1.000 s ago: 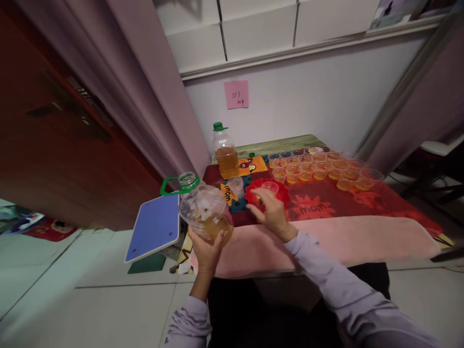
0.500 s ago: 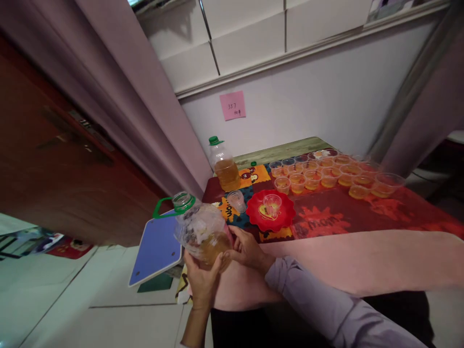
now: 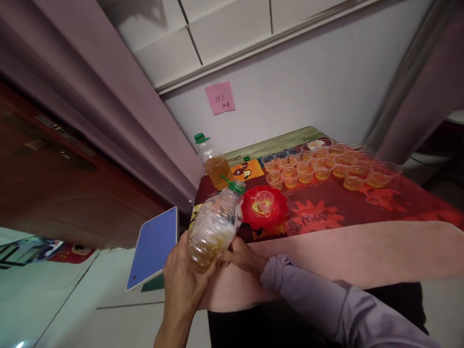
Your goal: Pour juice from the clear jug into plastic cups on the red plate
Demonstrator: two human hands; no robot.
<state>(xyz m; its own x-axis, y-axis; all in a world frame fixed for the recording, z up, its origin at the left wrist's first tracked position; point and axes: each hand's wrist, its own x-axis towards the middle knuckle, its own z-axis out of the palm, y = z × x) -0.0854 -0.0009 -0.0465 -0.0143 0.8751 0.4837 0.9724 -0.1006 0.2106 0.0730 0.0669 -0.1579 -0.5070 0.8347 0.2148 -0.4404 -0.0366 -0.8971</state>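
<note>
My left hand [image 3: 183, 275] and my right hand [image 3: 241, 256] both grip a large clear plastic jug [image 3: 213, 227] with a green neck ring and amber liquid in its bottom. The jug is tilted, its open mouth aimed toward a red scalloped plate [image 3: 279, 212] on the table. A small clear cup [image 3: 264, 199] stands on that plate. My left palm cups the jug's base from the left; my right fingers press its lower right side.
A second bottle [image 3: 213, 163] with a green cap and amber liquid stands at the table's far left. Several small cups of amber liquid [image 3: 319, 166] fill the back right. A pink cloth [image 3: 362, 251] lies along the near edge. A blue board [image 3: 154, 246] leans at left.
My right hand left the red plate and joined the left on the jug. The jug has swung from tilting left to tilting right, toward the plate and its cup.
</note>
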